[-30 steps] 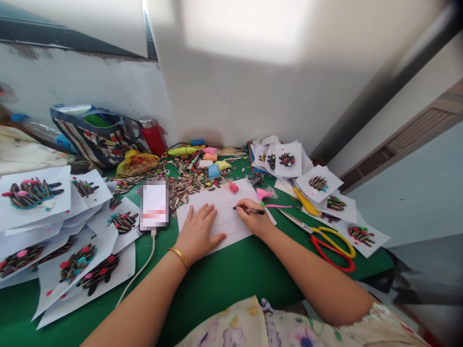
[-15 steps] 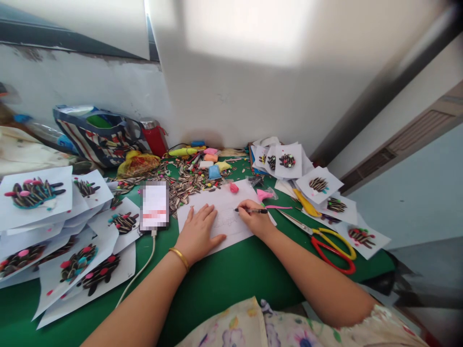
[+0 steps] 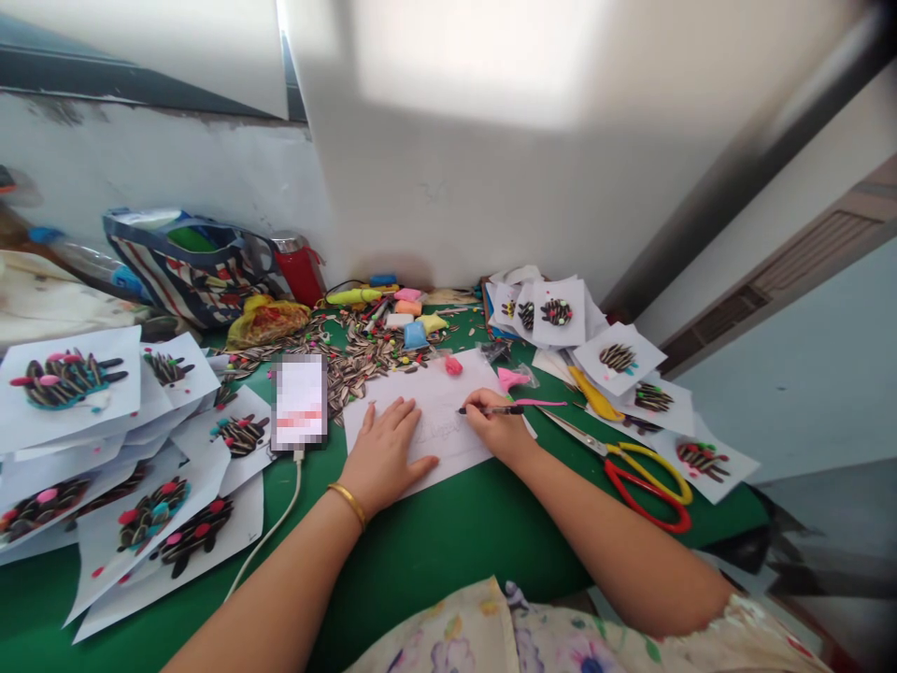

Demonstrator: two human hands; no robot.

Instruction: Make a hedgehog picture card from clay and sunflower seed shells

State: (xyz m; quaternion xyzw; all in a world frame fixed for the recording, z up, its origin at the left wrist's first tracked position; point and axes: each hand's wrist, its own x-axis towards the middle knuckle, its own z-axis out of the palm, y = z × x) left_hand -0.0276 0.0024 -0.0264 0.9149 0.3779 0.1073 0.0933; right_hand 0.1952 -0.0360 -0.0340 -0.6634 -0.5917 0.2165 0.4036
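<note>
A white sheet of paper [image 3: 413, 383] with a faint outline drawn on it lies on the green tabletop. My left hand [image 3: 385, 453] rests flat on the sheet's left part, fingers stretched and thumb apart. In my right hand [image 3: 497, 425] is a black pen [image 3: 505, 409], pinched between thumb and fingers, its tip at the paper just right of the drawn lines. A lump of pink-red clay [image 3: 453, 365] sits on the sheet's upper part. Just past its right edge is a pink clay packet [image 3: 514, 378].
Sunflower seeds [image 3: 361, 360] lie heaped behind the sheet, with clay blocks [image 3: 415, 335] among them. Scissors [image 3: 617, 451] lie to the right. Papers with seed hedgehogs [image 3: 66, 379] pile up at left, others at right. A phone [image 3: 299, 402] with a cable is at left.
The pen tip has shifted very slightly right and down along the paper with my right hand. My left hand stays in place on the sheet.
</note>
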